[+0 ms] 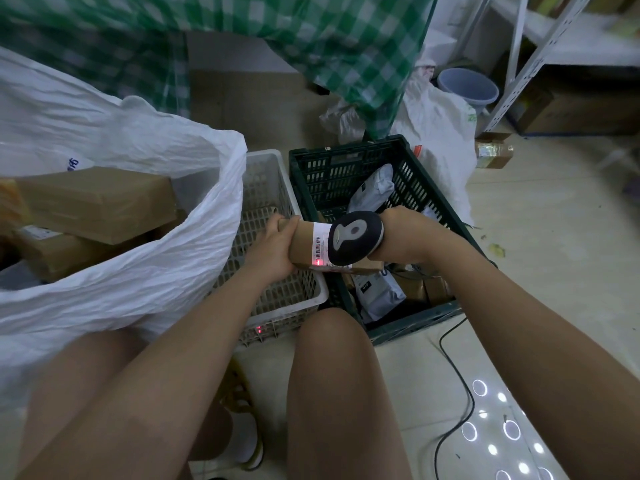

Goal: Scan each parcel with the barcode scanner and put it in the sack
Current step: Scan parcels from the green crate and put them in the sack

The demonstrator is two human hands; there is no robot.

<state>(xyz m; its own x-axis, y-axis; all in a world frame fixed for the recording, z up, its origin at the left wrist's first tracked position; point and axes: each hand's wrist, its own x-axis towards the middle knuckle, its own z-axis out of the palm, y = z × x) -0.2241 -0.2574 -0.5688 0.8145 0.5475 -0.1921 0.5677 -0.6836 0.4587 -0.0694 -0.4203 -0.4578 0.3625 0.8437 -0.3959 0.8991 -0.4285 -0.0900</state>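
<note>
I count one parcel in play, one scanner, one sack and two crates. My left hand grips the parcel's left end, fingers curled over its top edge, holding the brown box up between the two crates. My right hand is wrapped round the scanner's handle just to the right of that grip, and the scanner's dark head sits over the parcel's right part, hiding it. A white label with a barcode wraps the parcel just right of my left fingers, and a red spot of light falls on the label's lower end. A second red glow shows on the rim of the white crate, below and a little left of the grip. That crate lies directly under my left hand; what it holds I cannot tell. The green crate lies under and behind my right hand, with at least two grey mailers and some brown boxes in it. The sack stands open, left of my left hand, with at least two brown boxes inside. A black cable trails over the floor below my right forearm. My two knees fill the near view, under both arms.
</note>
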